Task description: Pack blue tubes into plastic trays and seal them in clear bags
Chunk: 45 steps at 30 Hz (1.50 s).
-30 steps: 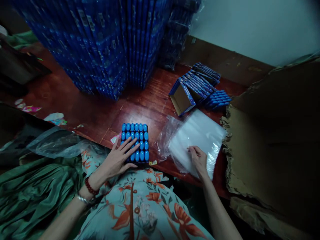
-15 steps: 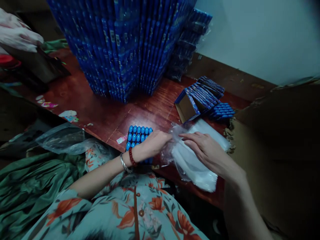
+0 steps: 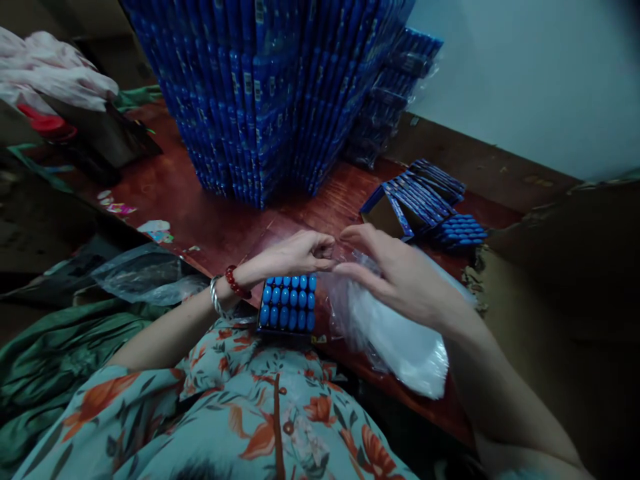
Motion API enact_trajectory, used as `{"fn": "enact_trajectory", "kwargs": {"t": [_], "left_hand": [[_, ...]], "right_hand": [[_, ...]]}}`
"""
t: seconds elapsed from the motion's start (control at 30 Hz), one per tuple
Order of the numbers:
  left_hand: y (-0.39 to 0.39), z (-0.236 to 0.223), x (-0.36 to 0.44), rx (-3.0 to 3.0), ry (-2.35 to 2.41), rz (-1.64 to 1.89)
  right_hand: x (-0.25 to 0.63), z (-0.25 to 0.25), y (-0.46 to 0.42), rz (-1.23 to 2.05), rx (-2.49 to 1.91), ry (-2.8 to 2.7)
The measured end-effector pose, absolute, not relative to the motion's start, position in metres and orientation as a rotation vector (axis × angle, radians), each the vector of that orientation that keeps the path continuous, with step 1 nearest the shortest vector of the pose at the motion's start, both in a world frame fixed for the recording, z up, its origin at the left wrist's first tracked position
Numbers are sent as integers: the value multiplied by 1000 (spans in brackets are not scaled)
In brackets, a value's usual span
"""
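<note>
My left hand [image 3: 305,252], with a red bead bracelet and a silver bangle at its wrist, has its fingers curled in on thin clear plastic film, apparently a bag. Facing it, my right hand [image 3: 395,273] holds its thumb and fingers apart, with clear film beside and below them. Under that hand lies a pile of clear plastic bags [image 3: 400,347], spread towards the table's front edge. Just below my left hand sits a tray of glossy blue oval pieces [image 3: 287,310] in rows, its far part covered by the hand.
Tall stacks of blue packs [image 3: 240,113] rise at the back of the reddish table [image 3: 195,230]. Blue flat cartons [image 3: 420,193] lean at the right beside another set of blue ovals [image 3: 463,230]. A cardboard box [image 3: 520,293] borders the right. Scraps [image 3: 157,229] lie at left.
My left hand has moved up off the tray, uncovering more blue pieces. My right hand's thumb and fingers have spread apart near it. The view has shifted slightly.
</note>
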State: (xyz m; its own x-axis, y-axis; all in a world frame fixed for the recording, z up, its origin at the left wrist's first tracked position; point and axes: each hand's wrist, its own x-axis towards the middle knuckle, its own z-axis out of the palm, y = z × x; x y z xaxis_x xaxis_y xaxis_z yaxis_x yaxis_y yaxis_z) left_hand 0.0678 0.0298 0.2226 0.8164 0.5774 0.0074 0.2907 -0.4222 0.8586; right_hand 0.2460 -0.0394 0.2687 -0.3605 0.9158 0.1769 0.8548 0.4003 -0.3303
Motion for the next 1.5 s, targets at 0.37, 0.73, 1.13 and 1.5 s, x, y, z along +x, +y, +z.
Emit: {"fn": "enact_trajectory", "kwargs": {"t": [0.37,0.73,1.13,1.5], "left_hand": [[39,252,56,2311,797,240],[44,282,22,2189,554,-138],[53,287,-11,2714,1511,515],[41,151,-10,1643,1495,1579]], "right_hand": [[233,282,-29,182,-1460,-2230],[243,290,-17,327,-1773,-2779],[261,287,6,-262,-1894,-2260],[211,134,14,316,-1548,-1311]]}}
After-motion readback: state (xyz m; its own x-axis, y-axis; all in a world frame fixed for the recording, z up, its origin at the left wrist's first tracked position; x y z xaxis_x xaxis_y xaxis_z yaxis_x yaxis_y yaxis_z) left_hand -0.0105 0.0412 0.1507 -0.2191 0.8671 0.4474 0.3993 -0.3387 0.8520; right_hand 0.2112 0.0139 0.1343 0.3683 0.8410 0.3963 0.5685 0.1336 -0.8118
